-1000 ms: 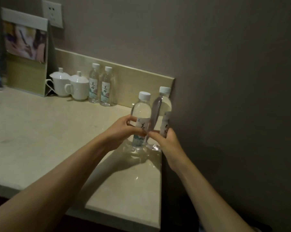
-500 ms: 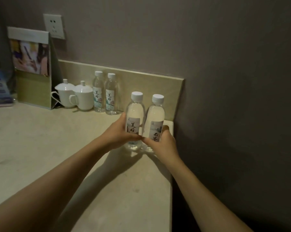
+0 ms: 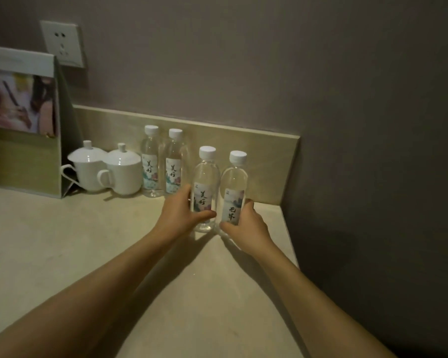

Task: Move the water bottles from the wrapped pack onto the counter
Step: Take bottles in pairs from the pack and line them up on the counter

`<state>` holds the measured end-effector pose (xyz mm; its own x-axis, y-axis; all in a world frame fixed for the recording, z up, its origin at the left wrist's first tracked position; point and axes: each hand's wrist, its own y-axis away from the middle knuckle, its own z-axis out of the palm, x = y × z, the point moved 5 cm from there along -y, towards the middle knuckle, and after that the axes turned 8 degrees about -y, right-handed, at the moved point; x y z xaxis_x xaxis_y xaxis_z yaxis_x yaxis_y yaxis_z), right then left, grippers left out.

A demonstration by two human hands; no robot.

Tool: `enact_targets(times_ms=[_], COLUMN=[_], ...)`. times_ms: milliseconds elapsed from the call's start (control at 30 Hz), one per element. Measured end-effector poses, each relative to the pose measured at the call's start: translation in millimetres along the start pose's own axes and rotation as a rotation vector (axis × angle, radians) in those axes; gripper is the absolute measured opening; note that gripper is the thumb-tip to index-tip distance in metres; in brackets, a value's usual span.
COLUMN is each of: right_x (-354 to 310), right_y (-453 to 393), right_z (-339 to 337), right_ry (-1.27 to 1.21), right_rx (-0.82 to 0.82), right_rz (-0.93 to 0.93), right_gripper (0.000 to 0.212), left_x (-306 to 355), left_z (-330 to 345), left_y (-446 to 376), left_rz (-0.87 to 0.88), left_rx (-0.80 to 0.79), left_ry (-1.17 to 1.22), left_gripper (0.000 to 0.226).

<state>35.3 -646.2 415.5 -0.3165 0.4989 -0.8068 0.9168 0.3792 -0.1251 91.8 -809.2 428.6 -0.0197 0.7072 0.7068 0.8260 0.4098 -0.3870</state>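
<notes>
Hands (image 3: 181, 215) on bottles (image 3: 206, 187), beige counter (image 3: 63, 254)

This looks like a hotel guest room, at its refreshment corner. A pale beige stone-look table (image 3: 63, 249) with a low matching upstand (image 3: 264, 161) runs into the corner of plain grey-mauve walls. Against the upstand stand two lidded white ceramic cups (image 3: 106, 169) with handles, and just right of the cups two small clear plastic water bottles with white caps and identical printed labels (image 3: 162, 164), the sort set out for guests. Left of the cups stands a folded card display stand with a printed photograph on its face (image 3: 21, 125). Above the stand, a white wall socket (image 3: 62, 43) is set in the wall.
</notes>
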Motion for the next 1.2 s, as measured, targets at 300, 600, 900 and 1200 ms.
enact_targets(times_ms=[300,600,900,1200], right_x=[-8,-13,-15,-18], right_y=[-22,-31,-49,-64], right_z=[16,21,27,29], right_ry=[-0.041,0.026,-0.008,0.011], right_rx=[0.113,0.187,0.212,0.216], right_rz=[0.093,0.078,0.084,0.099], right_gripper=[0.056,0.053,0.055,0.050], left_x=[-21,-24,-23,-28], left_z=[-6,-5,4,12], left_y=[-33,-32,-48,-59], left_rz=[0.044,0.101,0.068,0.004], left_rx=[-0.148,-0.163,-0.210,-0.189], left_ry=[-0.612,-0.635,-0.766,-0.741], left_gripper=[0.068,0.046,0.045,0.041])
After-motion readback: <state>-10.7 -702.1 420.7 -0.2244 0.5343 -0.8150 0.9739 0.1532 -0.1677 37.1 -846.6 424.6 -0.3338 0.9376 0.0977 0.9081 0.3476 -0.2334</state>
